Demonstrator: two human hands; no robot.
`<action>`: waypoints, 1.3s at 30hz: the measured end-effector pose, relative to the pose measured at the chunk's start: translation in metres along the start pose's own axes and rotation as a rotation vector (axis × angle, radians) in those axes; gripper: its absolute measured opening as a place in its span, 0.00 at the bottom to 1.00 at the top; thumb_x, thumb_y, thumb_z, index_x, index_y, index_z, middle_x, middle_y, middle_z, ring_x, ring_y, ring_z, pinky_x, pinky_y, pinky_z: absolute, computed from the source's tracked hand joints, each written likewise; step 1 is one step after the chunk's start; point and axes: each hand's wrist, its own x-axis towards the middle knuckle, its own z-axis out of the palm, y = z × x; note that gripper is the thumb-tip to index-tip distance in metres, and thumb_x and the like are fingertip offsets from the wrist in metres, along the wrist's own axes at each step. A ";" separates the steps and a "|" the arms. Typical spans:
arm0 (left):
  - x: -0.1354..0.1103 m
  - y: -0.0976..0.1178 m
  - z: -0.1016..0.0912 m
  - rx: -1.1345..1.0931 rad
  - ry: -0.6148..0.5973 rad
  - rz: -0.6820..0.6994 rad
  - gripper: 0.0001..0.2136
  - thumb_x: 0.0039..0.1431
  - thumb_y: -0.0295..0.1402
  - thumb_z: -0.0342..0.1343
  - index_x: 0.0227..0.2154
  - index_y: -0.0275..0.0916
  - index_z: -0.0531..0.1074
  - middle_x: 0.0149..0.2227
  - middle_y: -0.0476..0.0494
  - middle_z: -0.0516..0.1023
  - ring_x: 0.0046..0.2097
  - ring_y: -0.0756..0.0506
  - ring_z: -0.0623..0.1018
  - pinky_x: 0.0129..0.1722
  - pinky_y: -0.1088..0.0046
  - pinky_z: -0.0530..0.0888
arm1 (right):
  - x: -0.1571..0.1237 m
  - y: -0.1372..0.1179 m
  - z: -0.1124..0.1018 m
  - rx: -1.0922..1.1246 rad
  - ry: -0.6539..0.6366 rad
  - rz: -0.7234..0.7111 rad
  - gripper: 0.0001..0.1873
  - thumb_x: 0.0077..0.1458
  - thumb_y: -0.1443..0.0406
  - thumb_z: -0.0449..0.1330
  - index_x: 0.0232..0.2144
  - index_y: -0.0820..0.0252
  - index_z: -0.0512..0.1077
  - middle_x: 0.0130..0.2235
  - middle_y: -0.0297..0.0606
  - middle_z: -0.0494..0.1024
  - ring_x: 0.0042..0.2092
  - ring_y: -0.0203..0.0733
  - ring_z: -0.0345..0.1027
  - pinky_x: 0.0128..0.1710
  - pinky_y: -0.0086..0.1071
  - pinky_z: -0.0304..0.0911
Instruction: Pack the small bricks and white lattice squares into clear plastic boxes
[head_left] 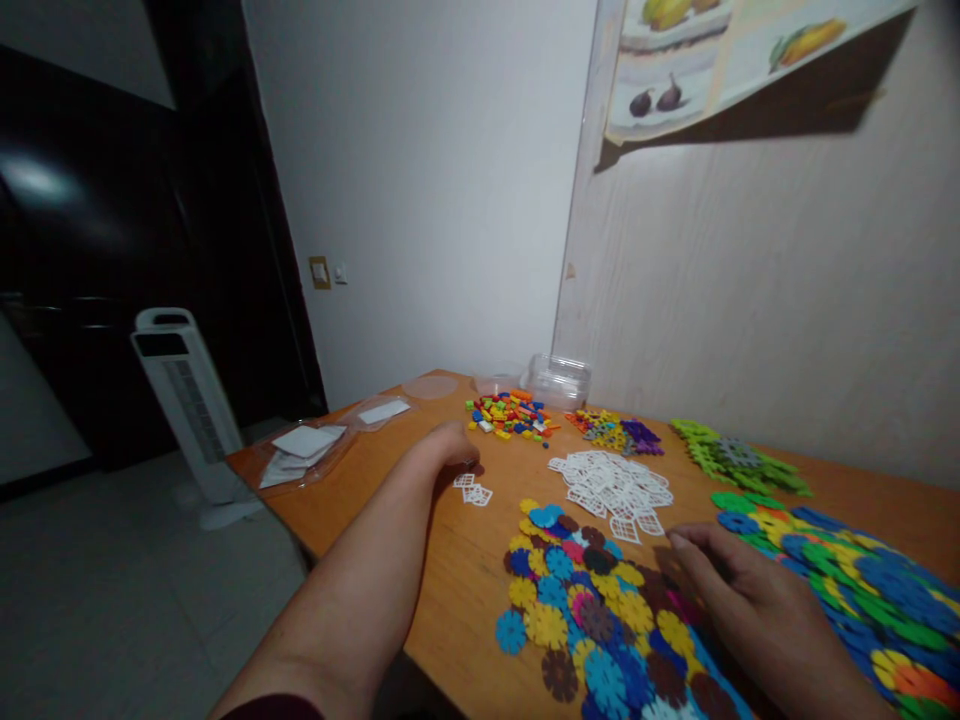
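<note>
My left hand (450,448) reaches out over the wooden table (390,500), its fingers curled under and resting beside two small white lattice pieces (473,490); whether it grips one is hidden. My right hand (739,585) lies flat with fingers stretched on a spread of coloured snowflake discs (577,610), its fingertips close to a pile of white lattice squares (611,485).
Farther back lie small coloured bricks (510,413), a purple and yellow pile (615,432), green pieces (731,458), clear plastic tubs (559,378) and lids. Blue and green discs (847,580) cover the right. Plastic bags (304,448) sit at the left corner; a tower fan (187,400) stands on the floor.
</note>
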 end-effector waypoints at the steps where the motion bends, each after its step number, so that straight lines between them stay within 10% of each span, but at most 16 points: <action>1: 0.000 0.001 -0.001 0.029 -0.008 -0.001 0.15 0.29 0.34 0.71 0.22 0.36 0.72 0.21 0.46 0.74 0.32 0.42 0.78 0.29 0.73 0.71 | 0.000 0.000 0.000 0.004 -0.001 -0.004 0.21 0.59 0.47 0.51 0.37 0.53 0.76 0.36 0.37 0.82 0.37 0.48 0.75 0.37 0.36 0.70; 7: 0.001 0.001 0.002 0.028 -0.034 0.005 0.14 0.32 0.32 0.70 0.22 0.35 0.70 0.23 0.44 0.74 0.32 0.40 0.78 0.29 0.71 0.71 | 0.000 0.005 0.002 0.027 -0.033 0.021 0.20 0.60 0.48 0.51 0.38 0.53 0.76 0.36 0.35 0.82 0.38 0.46 0.75 0.37 0.34 0.69; 13: -0.006 0.008 0.013 -0.425 -0.073 -0.035 0.10 0.44 0.23 0.62 0.25 0.36 0.65 0.17 0.54 0.65 0.22 0.48 0.73 0.26 0.73 0.72 | 0.001 0.006 0.004 0.021 -0.024 0.025 0.19 0.59 0.48 0.52 0.38 0.52 0.75 0.37 0.34 0.82 0.38 0.46 0.75 0.35 0.33 0.68; 21: -0.020 0.035 0.008 -1.047 -0.293 0.365 0.12 0.51 0.30 0.63 0.37 0.36 0.69 0.26 0.50 0.73 0.27 0.54 0.74 0.30 0.79 0.72 | 0.000 0.004 0.002 0.012 -0.015 0.023 0.20 0.59 0.47 0.52 0.38 0.52 0.75 0.38 0.34 0.82 0.40 0.46 0.76 0.36 0.33 0.69; 34: -0.026 0.001 -0.007 0.000 -0.229 0.211 0.06 0.39 0.30 0.62 0.19 0.36 0.70 0.17 0.48 0.70 0.22 0.49 0.69 0.21 0.76 0.62 | 0.002 0.008 0.001 -0.012 -0.058 0.038 0.23 0.58 0.45 0.51 0.38 0.52 0.75 0.37 0.35 0.82 0.39 0.47 0.76 0.37 0.35 0.70; 39: -0.016 -0.005 0.000 0.012 -0.267 0.202 0.08 0.35 0.30 0.65 0.19 0.37 0.71 0.19 0.46 0.73 0.25 0.47 0.72 0.24 0.75 0.65 | 0.002 0.008 0.002 -0.005 -0.040 0.022 0.23 0.57 0.45 0.51 0.38 0.53 0.76 0.37 0.36 0.82 0.39 0.48 0.76 0.36 0.35 0.70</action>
